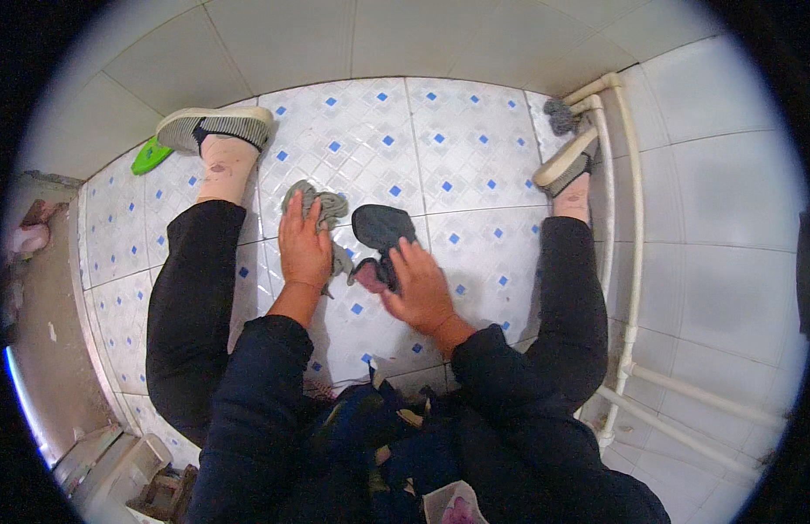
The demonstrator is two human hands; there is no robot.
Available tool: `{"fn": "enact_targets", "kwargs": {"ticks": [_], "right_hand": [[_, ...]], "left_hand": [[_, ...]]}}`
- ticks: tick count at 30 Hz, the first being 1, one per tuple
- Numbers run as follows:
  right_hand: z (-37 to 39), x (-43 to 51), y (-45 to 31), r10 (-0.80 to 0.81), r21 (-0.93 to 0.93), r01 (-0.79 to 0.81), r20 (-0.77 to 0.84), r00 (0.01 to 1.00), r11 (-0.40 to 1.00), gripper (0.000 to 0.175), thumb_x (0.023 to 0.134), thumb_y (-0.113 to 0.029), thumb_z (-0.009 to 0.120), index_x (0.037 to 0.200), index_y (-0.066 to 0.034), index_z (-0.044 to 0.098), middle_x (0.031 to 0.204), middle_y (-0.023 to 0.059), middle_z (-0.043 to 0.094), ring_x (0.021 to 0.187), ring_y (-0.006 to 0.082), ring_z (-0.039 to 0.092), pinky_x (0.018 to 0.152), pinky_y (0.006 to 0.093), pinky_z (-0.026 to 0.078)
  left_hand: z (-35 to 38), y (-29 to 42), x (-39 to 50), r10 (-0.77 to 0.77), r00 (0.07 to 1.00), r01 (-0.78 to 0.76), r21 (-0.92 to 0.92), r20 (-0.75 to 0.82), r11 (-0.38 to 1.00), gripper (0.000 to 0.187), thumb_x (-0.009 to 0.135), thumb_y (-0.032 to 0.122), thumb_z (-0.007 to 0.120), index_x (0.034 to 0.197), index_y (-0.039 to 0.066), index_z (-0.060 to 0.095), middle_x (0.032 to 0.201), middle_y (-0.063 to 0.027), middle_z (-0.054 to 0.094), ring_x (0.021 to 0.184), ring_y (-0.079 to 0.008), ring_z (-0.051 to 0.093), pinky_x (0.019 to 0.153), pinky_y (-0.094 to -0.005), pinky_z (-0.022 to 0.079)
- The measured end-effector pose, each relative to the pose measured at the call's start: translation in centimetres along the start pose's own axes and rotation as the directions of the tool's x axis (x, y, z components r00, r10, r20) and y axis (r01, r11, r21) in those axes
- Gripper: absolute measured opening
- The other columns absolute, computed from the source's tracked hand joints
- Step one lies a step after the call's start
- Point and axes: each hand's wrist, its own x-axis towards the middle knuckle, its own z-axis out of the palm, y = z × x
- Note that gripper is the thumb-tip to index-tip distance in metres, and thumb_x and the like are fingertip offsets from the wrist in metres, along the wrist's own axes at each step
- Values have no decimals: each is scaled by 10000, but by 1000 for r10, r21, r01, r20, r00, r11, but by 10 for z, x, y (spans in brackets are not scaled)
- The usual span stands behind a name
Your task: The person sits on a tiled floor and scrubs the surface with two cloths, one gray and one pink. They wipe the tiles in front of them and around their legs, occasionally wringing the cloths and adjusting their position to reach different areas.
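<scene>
My left hand (305,245) lies palm down over a crumpled grey-green cloth (329,208), its fingers straight and close together. Part of the cloth trails out below the palm towards the middle of the floor. Beside it, my right hand (421,288) touches the near end of a dark grey fabric piece (381,226) with a rounded, sole-like far end. A dull pink part (370,275) shows at its near left, close to my right thumb. The palms hide how firmly either piece is held. Both pieces rest on the patterned tile floor (470,262).
My feet in striped slip-on shoes (231,128) stand wide apart at either side. A green plastic object (151,156) lies by the left foot. Cream pipes (631,262) run along the right wall. A grey wad (559,116) sits near their far corner. Clutter (159,494) stands at lower left.
</scene>
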Motion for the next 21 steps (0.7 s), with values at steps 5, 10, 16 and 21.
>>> {"fn": "enact_targets", "kwargs": {"ticks": [5, 10, 16, 21], "right_hand": [[-36, 61, 108, 287, 164, -255, -216, 933, 953, 450, 851, -233, 644, 1221, 7, 550, 1129, 233, 579, 1075, 387, 555, 929, 440, 416], [-48, 128, 205, 580, -297, -651, -297, 758, 698, 706, 921, -434, 509, 1370, 103, 416, 1435, 348, 364, 1331, 451, 375, 1130, 468, 283], [-20, 216, 136, 404, -106, -432, -215, 889, 896, 552, 867, -388, 585, 1268, -11, 546, 1344, 227, 508, 1262, 381, 464, 1052, 447, 381], [11, 202, 42, -78, -84, 76, -24, 997, 994, 471, 811, -323, 651, 1200, -63, 599, 1284, 164, 561, 1205, 355, 517, 990, 437, 438]], "left_hand": [[0, 1, -1, -15, 1000, 15, 5, -5, 1000, 470, 866, 135, 589, 1330, 77, 545, 1511, -182, 338, 1380, -356, 340, 1141, -472, 261], [1, 3, 0, -30, 999, 29, 22, 19, 999, 488, 853, 137, 596, 1335, 82, 546, 1514, -187, 335, 1383, -358, 342, 1137, -474, 263], [0, 4, 0, -35, 999, 34, 18, 35, 999, 459, 880, 129, 558, 1336, 80, 544, 1521, -199, 319, 1390, -370, 327, 1145, -471, 247], [-1, 5, 0, -64, 996, 63, 14, 55, 998, 494, 849, 132, 577, 1341, 106, 540, 1528, -169, 319, 1408, -329, 314, 1159, -456, 235]]}}
